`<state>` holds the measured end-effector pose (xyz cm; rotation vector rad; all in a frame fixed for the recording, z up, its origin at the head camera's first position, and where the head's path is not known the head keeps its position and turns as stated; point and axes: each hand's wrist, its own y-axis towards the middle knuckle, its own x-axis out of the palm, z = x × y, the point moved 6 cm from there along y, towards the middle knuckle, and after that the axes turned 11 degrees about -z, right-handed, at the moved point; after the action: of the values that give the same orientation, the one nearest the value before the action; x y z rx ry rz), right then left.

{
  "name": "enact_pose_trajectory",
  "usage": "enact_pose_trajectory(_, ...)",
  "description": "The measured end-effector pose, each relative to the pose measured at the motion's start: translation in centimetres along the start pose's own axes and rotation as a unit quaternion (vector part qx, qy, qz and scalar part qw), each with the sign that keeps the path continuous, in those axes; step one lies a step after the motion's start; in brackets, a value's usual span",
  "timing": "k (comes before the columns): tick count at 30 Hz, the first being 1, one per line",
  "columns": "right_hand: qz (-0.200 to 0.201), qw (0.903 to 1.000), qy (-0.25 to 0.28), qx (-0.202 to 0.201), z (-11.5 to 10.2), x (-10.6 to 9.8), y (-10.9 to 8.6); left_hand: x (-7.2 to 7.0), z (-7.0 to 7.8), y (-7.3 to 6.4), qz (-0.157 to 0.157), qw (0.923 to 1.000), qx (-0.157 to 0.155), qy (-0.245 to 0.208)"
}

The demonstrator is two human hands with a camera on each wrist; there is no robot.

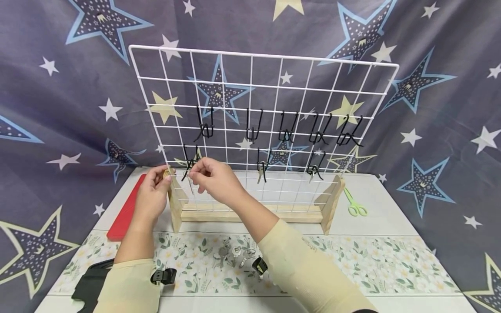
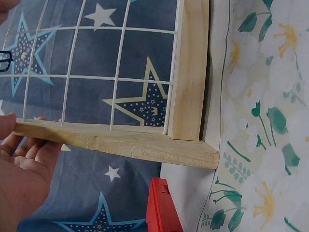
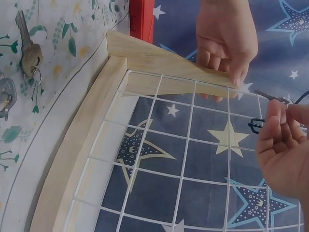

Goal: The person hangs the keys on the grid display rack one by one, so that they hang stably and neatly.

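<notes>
A white wire grid rack [image 1: 251, 54] stands upright in a wooden stand [image 1: 330, 204]. My left hand [image 1: 150, 198] grips the stand's left wooden side piece [image 2: 120, 145], thumb on one face and fingers behind it. In front of the lower left black hook [image 1: 190, 160], my right hand [image 1: 219, 180] pinches a key [image 3: 267, 95] with a ring. Whether the ring touches the hook is hidden by the fingers. Keys hang from two other lower hooks, a middle key [image 1: 260, 174] and a right key [image 1: 312, 172].
Several black hooks [image 1: 287, 130] line the upper row. Loose keys [image 1: 236, 252] lie on the floral mat [image 1: 372, 265] before the stand. Green scissors [image 1: 355, 208] lie to the right, a red flat object [image 1: 127, 213] to the left. A black object [image 1: 91, 284] is by my left forearm.
</notes>
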<state>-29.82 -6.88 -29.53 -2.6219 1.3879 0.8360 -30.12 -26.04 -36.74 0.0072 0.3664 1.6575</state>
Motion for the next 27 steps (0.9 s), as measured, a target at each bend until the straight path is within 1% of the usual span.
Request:
enact_pose_trajectory(7, 0.023, 0.9996, -0.016, 0.004, 0.4, -0.2, 0.5, 0.1, 0.0, 0.0, 0.001, 1.0000, 0.001, -0.002)
enact_pose_trajectory(14, 0.042, 0.9986, -0.030, 0.010, 0.7, -0.3, 1.0, 0.1, 0.1, -0.2, 0.000, 1.0000, 0.002, 0.006)
enact_pose_trajectory(18, 0.053, 0.9977, -0.039, 0.016, 1.1, -0.4, 1.2, 0.2, 0.1, -0.2, 0.001, 1.0000, 0.006, 0.000)
enact_pose_trajectory(24, 0.063, 0.9967, -0.048, 0.018, 1.1, -0.4, 1.4, 0.2, 0.1, -0.1, 0.002, 0.9998, 0.022, -0.001)
enact_pose_trajectory(27, 0.070, 0.9958, -0.054, 0.023, 1.1, -0.4, 1.5, 0.1, 0.1, -0.1, 0.000, 0.9998, 0.021, 0.002)
